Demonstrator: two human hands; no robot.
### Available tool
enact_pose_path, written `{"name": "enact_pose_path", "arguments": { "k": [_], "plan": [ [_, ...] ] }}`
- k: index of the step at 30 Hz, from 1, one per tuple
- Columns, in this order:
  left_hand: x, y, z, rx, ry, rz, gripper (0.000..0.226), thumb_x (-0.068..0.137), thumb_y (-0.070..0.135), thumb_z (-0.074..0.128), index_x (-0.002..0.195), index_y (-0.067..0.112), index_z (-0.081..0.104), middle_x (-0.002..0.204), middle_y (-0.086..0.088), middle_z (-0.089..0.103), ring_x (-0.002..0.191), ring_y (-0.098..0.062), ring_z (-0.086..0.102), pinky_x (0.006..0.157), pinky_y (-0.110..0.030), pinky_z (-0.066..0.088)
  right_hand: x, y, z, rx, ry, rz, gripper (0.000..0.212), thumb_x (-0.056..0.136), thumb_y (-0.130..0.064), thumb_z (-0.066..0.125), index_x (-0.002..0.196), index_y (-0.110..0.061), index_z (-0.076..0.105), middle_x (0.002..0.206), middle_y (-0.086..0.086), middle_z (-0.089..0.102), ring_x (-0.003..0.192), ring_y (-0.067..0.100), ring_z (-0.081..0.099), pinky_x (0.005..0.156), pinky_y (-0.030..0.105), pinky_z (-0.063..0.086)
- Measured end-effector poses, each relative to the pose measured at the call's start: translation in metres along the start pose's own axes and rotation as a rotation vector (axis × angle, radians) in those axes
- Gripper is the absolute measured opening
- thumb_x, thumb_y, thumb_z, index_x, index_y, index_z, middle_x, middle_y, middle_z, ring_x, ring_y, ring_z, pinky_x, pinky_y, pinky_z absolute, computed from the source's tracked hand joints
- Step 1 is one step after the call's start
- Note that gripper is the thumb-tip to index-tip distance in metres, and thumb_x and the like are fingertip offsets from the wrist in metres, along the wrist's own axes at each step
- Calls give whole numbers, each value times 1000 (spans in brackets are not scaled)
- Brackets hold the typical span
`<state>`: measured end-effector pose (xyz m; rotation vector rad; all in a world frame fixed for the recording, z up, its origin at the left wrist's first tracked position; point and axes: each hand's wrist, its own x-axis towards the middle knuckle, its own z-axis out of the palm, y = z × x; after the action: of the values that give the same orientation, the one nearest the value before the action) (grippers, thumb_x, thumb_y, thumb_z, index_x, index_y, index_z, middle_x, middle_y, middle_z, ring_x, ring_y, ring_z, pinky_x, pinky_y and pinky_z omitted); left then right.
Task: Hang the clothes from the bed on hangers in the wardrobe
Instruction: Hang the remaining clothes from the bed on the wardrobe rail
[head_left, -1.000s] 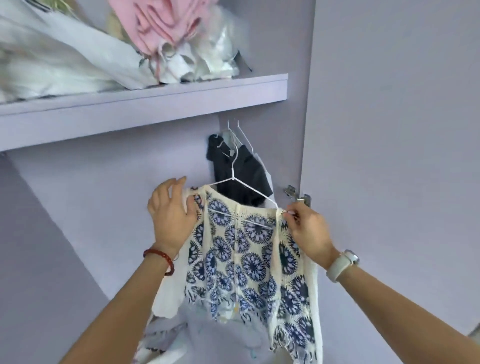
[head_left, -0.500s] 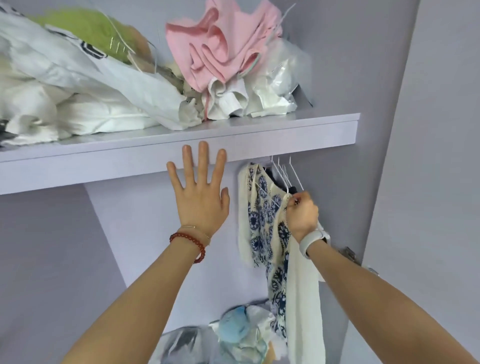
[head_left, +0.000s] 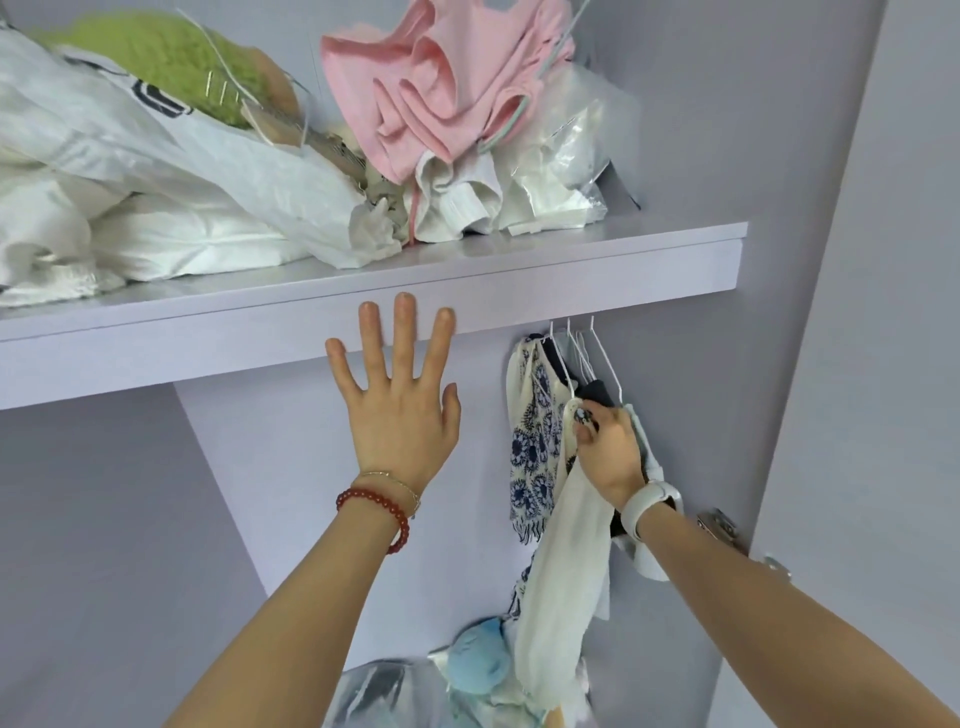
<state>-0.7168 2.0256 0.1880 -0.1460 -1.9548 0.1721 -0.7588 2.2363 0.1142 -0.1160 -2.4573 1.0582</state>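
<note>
A cream garment with blue flower prints (head_left: 535, 447) hangs on a white wire hanger (head_left: 558, 358) under the wardrobe shelf, its hook hidden behind the shelf edge. My right hand (head_left: 610, 452) pinches the garment's shoulder at the hanger's end. Beside it hang more white wire hangers (head_left: 597, 353), one of them with a dark garment (head_left: 597, 392). My left hand (head_left: 400, 400) is raised with fingers spread straight, fingertips at the front edge of the lilac shelf (head_left: 519, 291), holding nothing.
The shelf carries white bags (head_left: 156, 171), a green fuzzy item (head_left: 156, 57), pink cloth (head_left: 441, 88) and clear plastic. Bagged items and a pale blue soft thing (head_left: 478, 660) lie at the wardrobe's bottom. The open door and its hinge (head_left: 727, 530) stand at right.
A second ago both hands held the printed garment spread on its hanger. My left hand has since let go and risen to the shelf edge; the garment now hangs edge-on under the shelf.
</note>
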Motion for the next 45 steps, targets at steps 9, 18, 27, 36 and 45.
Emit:
{"name": "enact_pose_path", "arguments": {
  "k": [9, 18, 27, 36, 45],
  "plan": [
    [-77, 47, -21, -460, -158, -182, 60, 83, 28, 43, 141, 20, 32, 150, -16, 24, 139, -34, 12, 108, -61, 7, -107, 23, -44, -120, 156, -180, 40, 90, -17, 42, 127, -4, 51, 124, 15, 55, 107, 35, 50, 94, 42, 40],
    [-270, 129, -55, -796, -812, 175, 54, 61, 12, 78, 113, 8, 63, 121, -17, 60, 113, -39, 56, 87, -59, 44, -363, 103, -57, -354, 161, 387, 49, 85, -21, 40, 132, -5, 46, 135, 18, 46, 117, 40, 47, 95, 48, 41],
    [-406, 193, -209, -1206, -1188, 841, 41, 77, 10, 60, 117, 3, 60, 120, -18, 60, 117, -36, 52, 94, -56, 40, -648, 70, -88, -510, 381, 1204, 45, 93, -16, 42, 138, -11, 37, 143, 10, 38, 131, 30, 32, 108, 40, 24],
    [-488, 225, -417, -1338, -951, 1674, 46, 94, 27, 41, 140, 18, 37, 148, -5, 32, 138, -22, 22, 110, -43, 19, -871, -20, -88, -490, 813, 1781, 45, 92, -15, 43, 136, -13, 40, 140, 10, 43, 127, 32, 38, 105, 44, 31],
    [-620, 191, -662, -1280, -865, 2231, 48, 96, 26, 36, 143, 21, 28, 152, -2, 22, 140, -18, 14, 115, -41, 11, -1104, -86, -85, -227, 1185, 2150, 39, 92, -9, 40, 130, -2, 45, 133, 17, 46, 123, 35, 40, 101, 42, 31]
  ]
}}
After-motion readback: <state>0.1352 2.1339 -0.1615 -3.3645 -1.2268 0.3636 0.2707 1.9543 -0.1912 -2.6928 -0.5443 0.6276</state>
